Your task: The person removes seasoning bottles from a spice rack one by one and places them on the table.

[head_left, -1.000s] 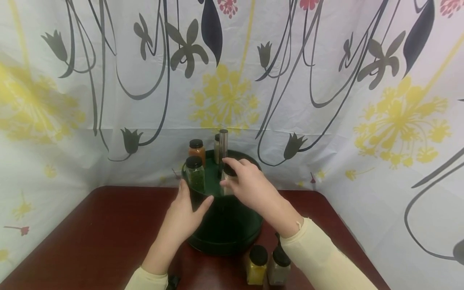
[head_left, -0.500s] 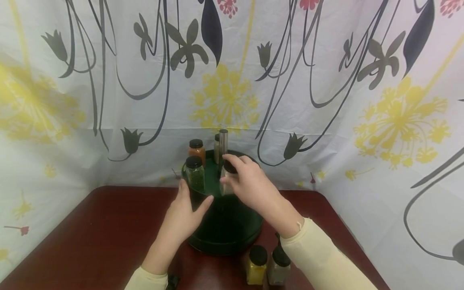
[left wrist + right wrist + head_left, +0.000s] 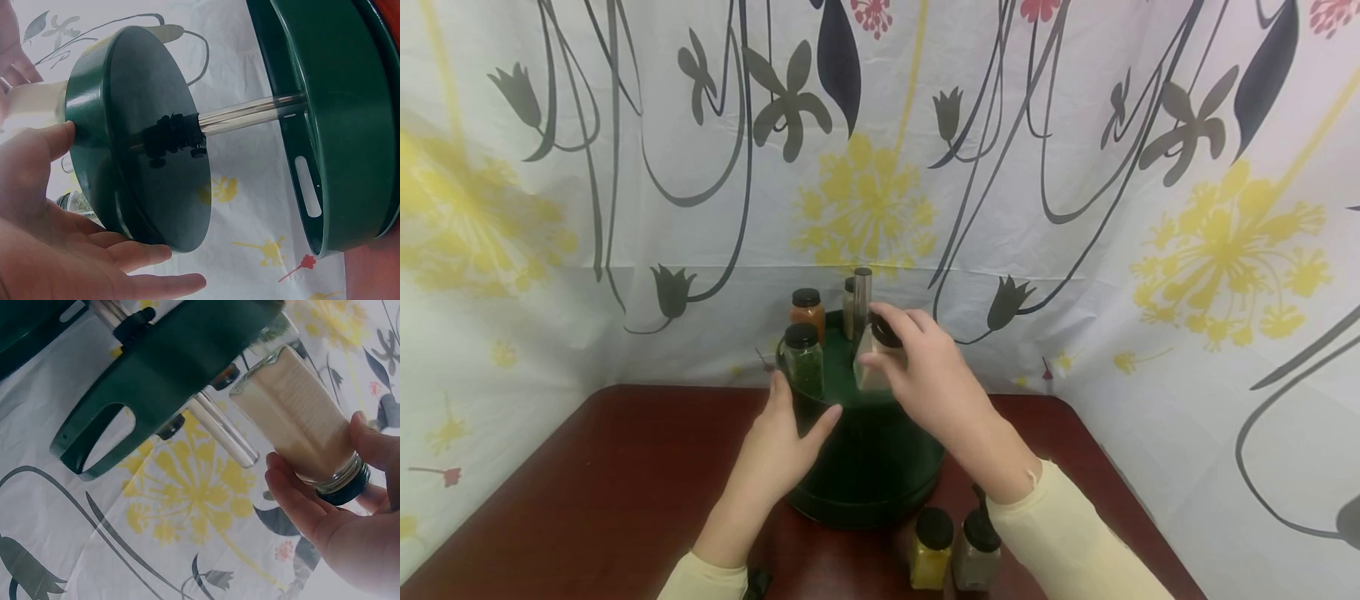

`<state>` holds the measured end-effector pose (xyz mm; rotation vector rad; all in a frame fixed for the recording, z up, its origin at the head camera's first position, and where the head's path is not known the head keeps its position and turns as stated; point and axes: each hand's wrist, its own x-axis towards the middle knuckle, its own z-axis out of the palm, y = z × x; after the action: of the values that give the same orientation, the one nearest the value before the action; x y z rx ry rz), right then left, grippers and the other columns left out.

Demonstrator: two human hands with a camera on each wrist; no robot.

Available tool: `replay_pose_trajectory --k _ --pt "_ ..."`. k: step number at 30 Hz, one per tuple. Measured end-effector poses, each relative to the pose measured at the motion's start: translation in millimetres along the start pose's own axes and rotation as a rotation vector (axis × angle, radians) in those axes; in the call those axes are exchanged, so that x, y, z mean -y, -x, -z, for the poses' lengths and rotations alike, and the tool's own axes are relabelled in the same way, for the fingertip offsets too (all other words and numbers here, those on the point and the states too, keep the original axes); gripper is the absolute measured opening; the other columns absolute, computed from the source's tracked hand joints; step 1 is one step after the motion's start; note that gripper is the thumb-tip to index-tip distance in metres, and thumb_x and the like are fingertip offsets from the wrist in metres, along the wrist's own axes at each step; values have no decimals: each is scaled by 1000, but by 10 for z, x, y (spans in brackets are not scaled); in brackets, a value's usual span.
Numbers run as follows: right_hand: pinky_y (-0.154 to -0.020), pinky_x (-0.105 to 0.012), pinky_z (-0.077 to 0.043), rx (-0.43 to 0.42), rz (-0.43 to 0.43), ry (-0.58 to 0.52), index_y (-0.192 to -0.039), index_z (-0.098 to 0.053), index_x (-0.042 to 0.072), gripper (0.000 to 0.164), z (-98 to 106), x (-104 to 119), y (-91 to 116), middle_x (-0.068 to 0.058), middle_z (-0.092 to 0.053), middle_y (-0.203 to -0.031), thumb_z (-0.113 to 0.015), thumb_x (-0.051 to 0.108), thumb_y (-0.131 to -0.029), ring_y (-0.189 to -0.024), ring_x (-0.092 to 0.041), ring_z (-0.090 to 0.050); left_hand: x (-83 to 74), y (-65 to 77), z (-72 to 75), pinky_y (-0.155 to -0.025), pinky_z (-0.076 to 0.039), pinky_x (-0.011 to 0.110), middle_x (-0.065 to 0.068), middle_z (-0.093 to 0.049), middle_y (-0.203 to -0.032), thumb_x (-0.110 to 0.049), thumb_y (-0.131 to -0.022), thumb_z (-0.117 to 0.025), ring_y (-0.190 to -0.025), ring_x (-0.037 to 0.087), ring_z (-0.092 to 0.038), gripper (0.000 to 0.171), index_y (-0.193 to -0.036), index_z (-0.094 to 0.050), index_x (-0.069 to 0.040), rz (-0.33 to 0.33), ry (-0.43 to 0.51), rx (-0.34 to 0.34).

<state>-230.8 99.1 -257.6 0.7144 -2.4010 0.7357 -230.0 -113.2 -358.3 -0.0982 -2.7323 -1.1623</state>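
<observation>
My right hand point(image 3: 928, 367) pinches a glass spice jar point(image 3: 297, 415) of beige powder near its black lid, fingers and thumb on opposite sides. Tilted, the jar has its base raised off the upper tray of a dark green two-tier turntable rack point(image 3: 87, 100). My left hand point(image 3: 778, 450) lies spread against the upper tray's near left rim, its thumb touching the wall and its fingers fairly straight along it. On that tray stand a jar of green herbs point(image 3: 805, 371), an orange-filled jar point(image 3: 808, 315) and a pale jar point(image 3: 848, 312) partly behind the silver post point(image 3: 862, 300).
Near the table's front, a yellow-filled jar point(image 3: 931, 554) and a grey-brown-filled jar point(image 3: 977, 558) stand side by side, close to my right sleeve. The rack's lower tray point(image 3: 356, 125) sits on the red-brown table point(image 3: 625, 483). A flowered curtain point(image 3: 880, 208) hangs behind.
My right hand has raised the beige jar slightly and tipped it, its lid shifting up and right. My left hand and the rack have stayed put.
</observation>
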Motion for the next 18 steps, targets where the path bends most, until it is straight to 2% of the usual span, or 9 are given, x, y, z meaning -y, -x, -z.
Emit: replay_pose_trajectory --k 9,15,18 --pt "-88 -39 -64 -89 57 -52 -154 -57 17 65 139 118 169 -11 -68 -133 -81 26 -95 -109 -24 -73 -20 8 14 -123 -35 67 30 -8 -176 -67 -103 -55 -158 51 -29 112 -168 0 7 2 -8 5" --pt "-88 -38 -64 -102 94 -47 -154 -57 19 66 180 200 331 -8 -67 -134 -83 25 -93 -108 -20 -72 -11 1 13 -124 -35 66 29 -9 -176 -66 -103 -55 -159 49 -28 112 -168 0 7 3 -11 -4" --pt "-85 -33 -65 -101 113 -58 -153 -58 19 65 184 241 428 -6 -67 -134 -83 24 -93 -104 -16 -73 -11 -3 7 -124 -35 66 29 -9 -176 -66 -103 -56 -159 49 -29 112 -168 0 7 4 -14 -5"
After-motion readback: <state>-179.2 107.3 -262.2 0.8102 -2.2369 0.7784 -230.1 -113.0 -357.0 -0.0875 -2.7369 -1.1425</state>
